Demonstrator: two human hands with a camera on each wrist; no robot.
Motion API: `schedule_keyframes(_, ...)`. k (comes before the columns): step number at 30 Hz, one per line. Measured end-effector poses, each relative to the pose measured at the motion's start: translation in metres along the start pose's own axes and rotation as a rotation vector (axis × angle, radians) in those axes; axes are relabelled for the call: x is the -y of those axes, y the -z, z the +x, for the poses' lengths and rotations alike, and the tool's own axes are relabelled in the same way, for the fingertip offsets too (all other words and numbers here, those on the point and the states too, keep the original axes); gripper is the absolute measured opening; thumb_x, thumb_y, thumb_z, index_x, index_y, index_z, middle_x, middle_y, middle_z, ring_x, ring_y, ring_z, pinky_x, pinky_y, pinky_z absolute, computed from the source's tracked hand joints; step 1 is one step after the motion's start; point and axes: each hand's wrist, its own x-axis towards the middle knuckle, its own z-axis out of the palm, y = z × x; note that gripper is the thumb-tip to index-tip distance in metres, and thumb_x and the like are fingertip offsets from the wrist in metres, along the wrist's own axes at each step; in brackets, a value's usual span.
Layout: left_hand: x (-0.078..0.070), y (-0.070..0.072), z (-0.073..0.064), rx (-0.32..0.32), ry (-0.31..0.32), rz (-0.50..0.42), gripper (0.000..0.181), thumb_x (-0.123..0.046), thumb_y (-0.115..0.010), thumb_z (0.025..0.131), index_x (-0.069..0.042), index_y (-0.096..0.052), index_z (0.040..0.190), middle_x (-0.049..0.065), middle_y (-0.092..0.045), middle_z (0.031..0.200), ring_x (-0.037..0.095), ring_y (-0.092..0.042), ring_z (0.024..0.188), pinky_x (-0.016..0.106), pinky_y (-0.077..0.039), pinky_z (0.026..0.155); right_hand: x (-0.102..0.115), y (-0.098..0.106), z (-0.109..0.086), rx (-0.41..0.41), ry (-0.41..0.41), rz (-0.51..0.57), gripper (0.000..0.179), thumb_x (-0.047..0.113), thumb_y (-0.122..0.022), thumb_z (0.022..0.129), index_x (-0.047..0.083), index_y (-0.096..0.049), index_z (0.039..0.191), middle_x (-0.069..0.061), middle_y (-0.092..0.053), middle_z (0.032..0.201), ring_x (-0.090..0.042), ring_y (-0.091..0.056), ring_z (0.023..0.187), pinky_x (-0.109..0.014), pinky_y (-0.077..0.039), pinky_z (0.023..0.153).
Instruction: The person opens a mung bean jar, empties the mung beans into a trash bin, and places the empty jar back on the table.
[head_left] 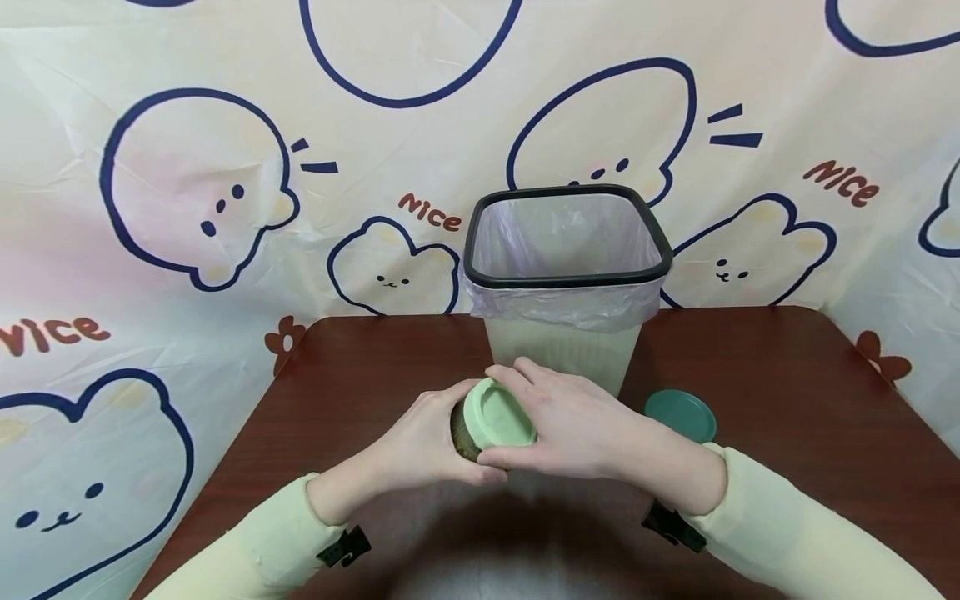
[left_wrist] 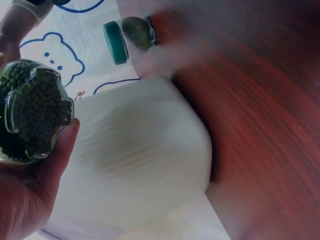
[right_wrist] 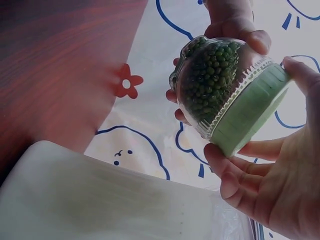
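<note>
Pale-green lid (head_left: 501, 415), pinched at its edge by the right hand (head_left: 566, 421) — seated on a transparent jar (right_wrist: 215, 87) of green beans (right_wrist: 205, 70), gripped round its body by the left hand (head_left: 423, 437). Held tilted above the reddish-brown table (head_left: 390, 358), on the near side of the lined bin (head_left: 566, 279). To the bin's right — another jar (left_wrist: 137, 35), teal-lidded, standing on the table.

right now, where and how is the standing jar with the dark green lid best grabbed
Grip the jar round its clear sides below the lid, probably from the right: it stands upright, and the bin is on its left.
</note>
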Motion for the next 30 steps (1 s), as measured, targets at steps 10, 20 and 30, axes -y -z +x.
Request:
schedule_keyframes(10, 0.001, 0.002, 0.001, 0.011, -0.010, 0.030, 0.076, -0.046, -0.087, 0.063, -0.018, -0.053, 0.125, -0.013, -0.062, 0.098, 0.006, -0.059, 0.086, 0.027, -0.051, 0.073, -0.006, 0.003, -0.001, 0.059, 0.037, 0.073, 0.083, 0.065, -0.064, 0.082, 0.020, -0.039, 0.147, 0.009, -0.047, 0.115, -0.005, -0.051, 0.091, -0.022, -0.047, 0.074)
schedule_keyframes(20, 0.003, 0.001, -0.002, 0.039, 0.033, 0.017, 0.079, -0.045, -0.087, 0.065, -0.018, -0.051, 0.129, -0.013, -0.062, 0.101, 0.005, -0.059, 0.088, 0.027, -0.051, 0.074, -0.011, 0.004, -0.001, 0.128, 0.143, 0.078, 0.085, 0.060, -0.066, 0.084, 0.026, -0.030, 0.152, 0.005, -0.043, 0.136, -0.009, -0.050, 0.109, -0.029, -0.049, 0.086)
schedule_keyframes(30, 0.002, -0.001, 0.000, 0.037, 0.022, 0.035, 0.079, -0.045, -0.087, 0.065, -0.018, -0.051, 0.130, -0.013, -0.062, 0.099, 0.005, -0.059, 0.087, 0.027, -0.051, 0.073, -0.007, 0.004, -0.002, 0.085, 0.083, 0.026, 0.086, 0.072, -0.056, 0.083, 0.031, -0.027, 0.153, 0.004, -0.039, 0.145, -0.015, -0.052, 0.114, -0.036, -0.049, 0.087)
